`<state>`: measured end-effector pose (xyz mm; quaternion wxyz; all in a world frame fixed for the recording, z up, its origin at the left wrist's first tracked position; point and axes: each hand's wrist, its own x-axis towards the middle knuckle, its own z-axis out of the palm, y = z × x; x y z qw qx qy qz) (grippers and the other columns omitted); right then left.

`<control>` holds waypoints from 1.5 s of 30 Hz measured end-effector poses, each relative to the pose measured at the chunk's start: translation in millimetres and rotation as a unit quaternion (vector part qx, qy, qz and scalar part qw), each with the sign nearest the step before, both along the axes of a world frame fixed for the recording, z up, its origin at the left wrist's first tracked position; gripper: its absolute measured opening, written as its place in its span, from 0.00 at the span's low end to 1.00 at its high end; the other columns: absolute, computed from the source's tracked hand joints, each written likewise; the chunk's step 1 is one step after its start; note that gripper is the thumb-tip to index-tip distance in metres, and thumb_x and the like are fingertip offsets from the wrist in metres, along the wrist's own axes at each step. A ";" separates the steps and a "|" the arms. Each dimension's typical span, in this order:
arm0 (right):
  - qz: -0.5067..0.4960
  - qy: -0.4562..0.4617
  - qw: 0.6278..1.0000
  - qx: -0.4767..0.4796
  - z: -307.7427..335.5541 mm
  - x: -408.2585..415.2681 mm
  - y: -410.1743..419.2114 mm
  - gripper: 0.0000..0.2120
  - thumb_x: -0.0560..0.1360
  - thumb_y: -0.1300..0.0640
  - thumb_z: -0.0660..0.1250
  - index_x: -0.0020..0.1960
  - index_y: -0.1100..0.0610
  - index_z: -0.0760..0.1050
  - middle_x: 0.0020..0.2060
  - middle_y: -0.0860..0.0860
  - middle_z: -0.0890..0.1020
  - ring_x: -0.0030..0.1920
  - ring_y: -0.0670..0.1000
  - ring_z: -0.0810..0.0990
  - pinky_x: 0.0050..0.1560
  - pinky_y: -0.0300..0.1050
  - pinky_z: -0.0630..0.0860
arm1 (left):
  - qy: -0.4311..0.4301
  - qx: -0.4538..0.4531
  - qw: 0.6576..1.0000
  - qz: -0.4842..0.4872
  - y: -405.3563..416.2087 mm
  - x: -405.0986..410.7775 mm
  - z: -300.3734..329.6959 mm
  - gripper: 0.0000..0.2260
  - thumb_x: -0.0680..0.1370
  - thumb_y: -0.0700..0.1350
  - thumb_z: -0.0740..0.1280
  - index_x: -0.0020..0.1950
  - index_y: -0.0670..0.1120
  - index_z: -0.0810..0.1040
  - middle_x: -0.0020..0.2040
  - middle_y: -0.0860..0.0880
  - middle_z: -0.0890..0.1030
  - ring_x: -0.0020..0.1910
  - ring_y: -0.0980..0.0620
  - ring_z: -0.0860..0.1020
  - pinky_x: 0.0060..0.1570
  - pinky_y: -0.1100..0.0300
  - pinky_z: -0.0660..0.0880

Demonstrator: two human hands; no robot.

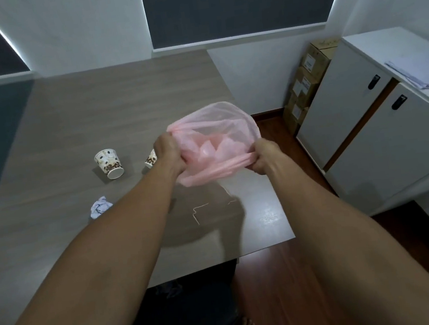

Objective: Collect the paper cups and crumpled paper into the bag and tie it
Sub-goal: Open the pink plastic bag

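1. Your left hand and right hand each grip one side of the pink bag's rim, fingers curled tight into the plastic, holding its mouth open above the table.
2. Left of your left-hand grip, one paper cup lies tipped on the table; a second cup peeks from just behind that hand.
3. The crumpled paper sits nearer you, beside your left forearm.

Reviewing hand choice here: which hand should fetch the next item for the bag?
Probably left: the left hand grips the bag nearest the cups and crumpled paper; the right hand is farther away.
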<state>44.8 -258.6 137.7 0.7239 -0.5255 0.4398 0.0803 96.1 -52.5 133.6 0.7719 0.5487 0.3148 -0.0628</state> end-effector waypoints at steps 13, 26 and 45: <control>0.051 -0.123 0.978 0.159 23.2 -22.4 -29.4 0.24 0.74 0.60 0.50 0.21 0.58 0.70 0.26 0.53 0.77 0.27 0.55 0.81 0.38 0.44 0.78 | -0.049 0.479 0.864 -0.143 49.2 -2.9 -33.6 0.40 0.74 0.70 0.64 0.75 0.42 0.69 0.71 0.38 0.75 0.71 0.40 0.72 0.67 0.47 0.67; 0.187 -0.168 0.968 -0.031 1.3 14.3 -49.2 0.38 0.67 0.38 0.78 0.69 0.56 0.74 0.61 0.58 0.82 0.59 0.61 0.82 0.65 0.62 0.76 | -0.176 0.465 0.840 -0.217 -2.0 8.0 -28.5 0.15 0.78 0.46 0.54 0.49 0.40 0.78 0.51 0.39 0.81 0.51 0.39 0.76 0.51 0.50 0.71; 0.134 -0.121 0.982 0.064 -3.2 7.8 -25.3 0.13 0.68 0.51 0.65 0.33 0.58 0.81 0.37 0.56 0.78 0.34 0.54 0.75 0.43 0.47 0.71 | 0.056 -0.076 0.963 -0.253 24.9 -56.5 -77.4 0.41 0.61 0.61 0.83 0.70 0.49 0.77 0.60 0.44 0.84 0.57 0.41 0.84 0.57 0.34 0.79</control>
